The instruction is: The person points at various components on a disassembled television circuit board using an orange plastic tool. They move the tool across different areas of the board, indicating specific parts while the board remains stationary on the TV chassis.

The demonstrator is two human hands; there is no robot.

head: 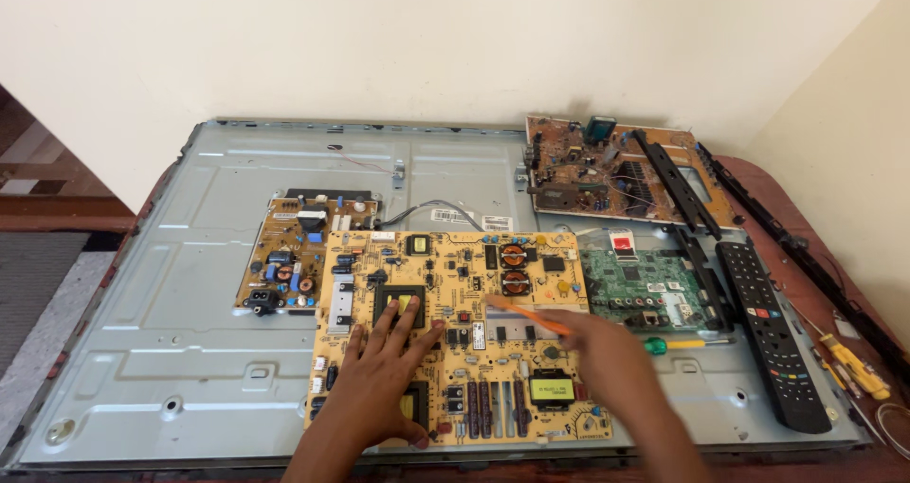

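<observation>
A large yellow circuit board lies on the grey metal back panel of a television. My left hand presses flat on the board's lower left, fingers spread over a black transformer. My right hand holds a thin orange tool whose tip touches the board's middle, below two copper coils. The hand is blurred.
A smaller yellow board sits left of the large one, a green board to its right, and a brown board at the back right. A black remote, a green-handled screwdriver and yellow tools lie on the right.
</observation>
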